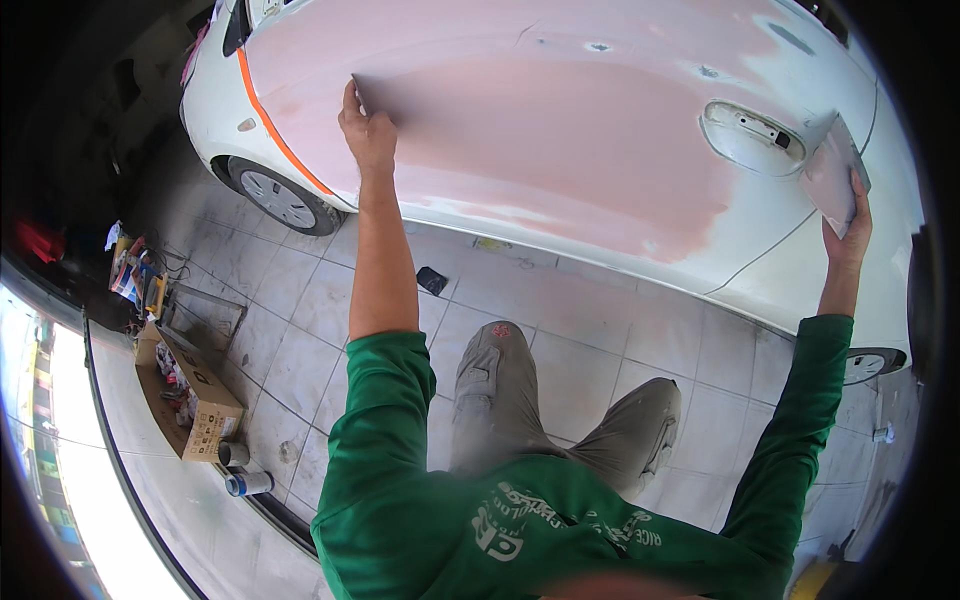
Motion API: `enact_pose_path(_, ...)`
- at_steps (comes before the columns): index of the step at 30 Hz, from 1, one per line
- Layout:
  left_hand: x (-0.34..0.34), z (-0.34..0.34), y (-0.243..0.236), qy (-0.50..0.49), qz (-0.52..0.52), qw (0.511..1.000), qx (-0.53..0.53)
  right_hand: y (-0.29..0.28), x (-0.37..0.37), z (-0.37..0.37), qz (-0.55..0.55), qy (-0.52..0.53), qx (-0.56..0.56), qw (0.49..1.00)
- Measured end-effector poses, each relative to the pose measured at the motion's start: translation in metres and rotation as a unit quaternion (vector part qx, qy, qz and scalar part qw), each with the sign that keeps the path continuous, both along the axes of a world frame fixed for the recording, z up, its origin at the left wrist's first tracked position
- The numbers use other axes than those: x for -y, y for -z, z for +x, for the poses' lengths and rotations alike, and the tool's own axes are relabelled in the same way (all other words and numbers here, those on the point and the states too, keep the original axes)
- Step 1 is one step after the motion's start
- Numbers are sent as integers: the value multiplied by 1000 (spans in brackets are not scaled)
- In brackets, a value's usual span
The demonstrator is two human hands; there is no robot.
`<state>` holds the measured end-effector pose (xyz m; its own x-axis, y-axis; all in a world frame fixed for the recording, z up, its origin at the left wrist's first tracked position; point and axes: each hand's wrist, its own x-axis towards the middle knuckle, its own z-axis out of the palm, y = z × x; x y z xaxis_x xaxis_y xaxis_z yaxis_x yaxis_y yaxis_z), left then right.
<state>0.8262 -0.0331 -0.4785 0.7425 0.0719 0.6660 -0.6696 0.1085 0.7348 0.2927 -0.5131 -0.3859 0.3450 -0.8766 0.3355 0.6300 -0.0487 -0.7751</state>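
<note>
A white car door spans the upper view, its middle coated in pink body filler. Against the filler's left part, my left hand is closed on a thin flat blade, seen nearly edge-on; it looks like a putty spreader. A grey blur beside it hides some of the surface. Out at the right, my right hand grips the lower edge of a flat grey plate smeared with pinkish filler. This plate is close to the recessed door handle area.
Orange tape runs down the door's front edge, near the front wheel. On the tiled floor lies a small black object. An open cardboard box, a can and assorted tools stand at the left.
</note>
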Motion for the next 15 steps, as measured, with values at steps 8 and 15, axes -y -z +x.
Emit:
enact_pose_path(8,135,-189,-4,1,129,990,60,-9,-8,-6,6,-29,-9,1000)
enact_pose_path(15,215,-312,-26,27,189,981,37,-11,-25,-2,25,-31,-9,999)
